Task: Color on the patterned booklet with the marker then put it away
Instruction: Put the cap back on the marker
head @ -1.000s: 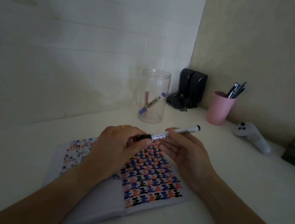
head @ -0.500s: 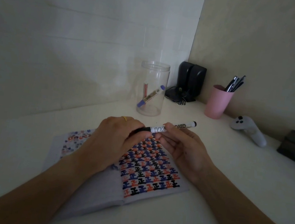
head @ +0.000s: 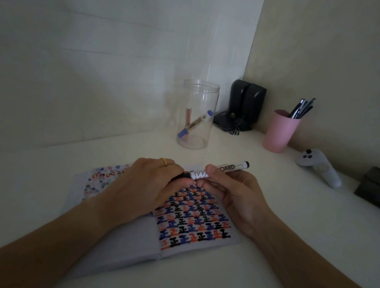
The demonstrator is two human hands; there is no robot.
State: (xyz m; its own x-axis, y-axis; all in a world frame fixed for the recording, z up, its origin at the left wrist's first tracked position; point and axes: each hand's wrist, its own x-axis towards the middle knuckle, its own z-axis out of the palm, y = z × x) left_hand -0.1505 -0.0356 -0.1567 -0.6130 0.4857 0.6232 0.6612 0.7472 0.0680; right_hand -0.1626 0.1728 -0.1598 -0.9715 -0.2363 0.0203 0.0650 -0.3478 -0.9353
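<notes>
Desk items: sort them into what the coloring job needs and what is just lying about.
Job: black whiteboard marker, held by left hand and right hand; patterned booklet; clear jar.
Lying about: pink cup, black speakers, white controller.

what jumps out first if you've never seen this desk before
Both hands meet at the centre on a black-capped whiteboard marker, the left hand at its cap end and the right hand on the barrel. Beneath lies an open patterned booklet. Behind stands a clear jar holding markers.
</notes>
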